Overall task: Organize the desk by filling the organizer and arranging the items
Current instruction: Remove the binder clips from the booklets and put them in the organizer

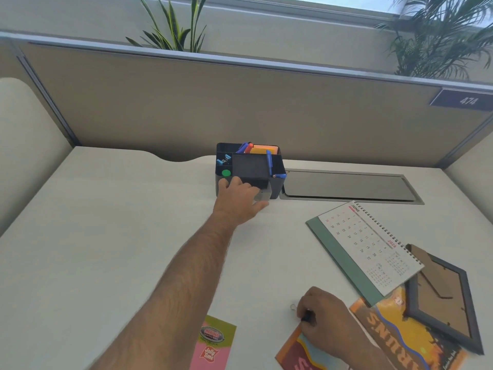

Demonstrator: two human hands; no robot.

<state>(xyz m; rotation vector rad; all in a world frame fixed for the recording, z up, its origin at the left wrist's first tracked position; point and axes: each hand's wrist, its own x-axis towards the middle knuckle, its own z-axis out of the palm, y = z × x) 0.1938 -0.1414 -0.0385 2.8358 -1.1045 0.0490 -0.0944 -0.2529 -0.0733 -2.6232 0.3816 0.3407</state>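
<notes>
A black desk organizer (277, 186) stands at the back of the desk, holding blue and red pens, orange sticky notes (264, 150), blue clips and a green round item (226, 173). My left hand (240, 196) reaches forward and lies against the organizer's front, fingers on its lower drawer part. Near the front edge, my right hand (324, 320) pinches a small black binder clip (306, 316) whose wire loop (293, 306) sticks out to the left.
A desk calendar (365, 247) lies flat at right, overlapping a picture frame (442, 295) lying face down and an orange booklet (405, 340). A pink-green leaflet (213, 343) and another booklet (296, 353) lie at the front. A grey cable hatch (346, 186) sits beside the organizer.
</notes>
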